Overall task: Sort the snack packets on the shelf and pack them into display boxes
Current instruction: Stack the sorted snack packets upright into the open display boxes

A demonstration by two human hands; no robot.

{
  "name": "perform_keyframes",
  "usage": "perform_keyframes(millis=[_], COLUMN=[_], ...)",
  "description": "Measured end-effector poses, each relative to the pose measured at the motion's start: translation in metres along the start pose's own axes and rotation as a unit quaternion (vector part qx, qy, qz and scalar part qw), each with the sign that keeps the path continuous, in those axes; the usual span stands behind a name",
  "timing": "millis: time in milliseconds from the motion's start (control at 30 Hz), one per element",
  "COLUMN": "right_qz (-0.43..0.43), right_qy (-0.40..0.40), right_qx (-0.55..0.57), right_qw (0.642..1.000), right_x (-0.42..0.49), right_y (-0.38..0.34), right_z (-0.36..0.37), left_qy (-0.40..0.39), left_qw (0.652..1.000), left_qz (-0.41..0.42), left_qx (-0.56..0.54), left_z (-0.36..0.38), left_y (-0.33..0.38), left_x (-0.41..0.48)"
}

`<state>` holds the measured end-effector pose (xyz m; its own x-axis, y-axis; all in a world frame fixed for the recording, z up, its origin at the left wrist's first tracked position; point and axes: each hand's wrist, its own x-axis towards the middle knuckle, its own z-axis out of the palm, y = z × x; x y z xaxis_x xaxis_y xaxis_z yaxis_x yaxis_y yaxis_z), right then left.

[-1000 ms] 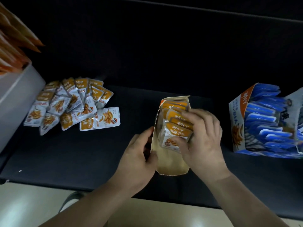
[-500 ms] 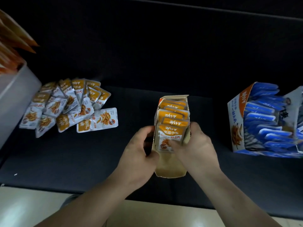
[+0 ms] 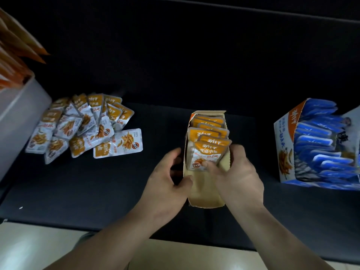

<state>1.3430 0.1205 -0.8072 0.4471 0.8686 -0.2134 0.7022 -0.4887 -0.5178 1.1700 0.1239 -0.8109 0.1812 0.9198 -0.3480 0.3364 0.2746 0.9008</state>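
Orange packets [image 3: 209,151] upright in box [image 3: 202,197] — others [image 3: 81,123] loose

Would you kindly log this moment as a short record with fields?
left hand: grips left wall of cardboard display box
right hand: pinches front orange packet, thumb on its face
box contents: orange packets upright in a row; near end unfilled
loose pile: more orange packets, left on dark shelf
blue box: right, filled with blue packets

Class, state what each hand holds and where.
The left hand grips the box by its left wall; right hand, its right wall, thumb on the front packet.
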Motion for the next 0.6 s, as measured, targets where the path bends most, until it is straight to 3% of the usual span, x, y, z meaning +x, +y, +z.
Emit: perform_keyframes(millis=[367, 600], right_qz=[-0.005, -0.002], right_qy=[-0.015, -0.054], right_qx=[0.018, -0.066], right_qw=[1.000, 0.996], right_x=[-0.005, -0.001], right_y=[0.006, 0.006], right_z=[0.005, 0.001], left_qy=[-0.003, 0.002], left_qw=[1.000, 1.000], left_qz=[-0.009, -0.004], left_qx=[0.010, 0.028], left_z=[0.005, 0.006], left_y=[0.002, 0.008], left_x=[0.002, 0.012])
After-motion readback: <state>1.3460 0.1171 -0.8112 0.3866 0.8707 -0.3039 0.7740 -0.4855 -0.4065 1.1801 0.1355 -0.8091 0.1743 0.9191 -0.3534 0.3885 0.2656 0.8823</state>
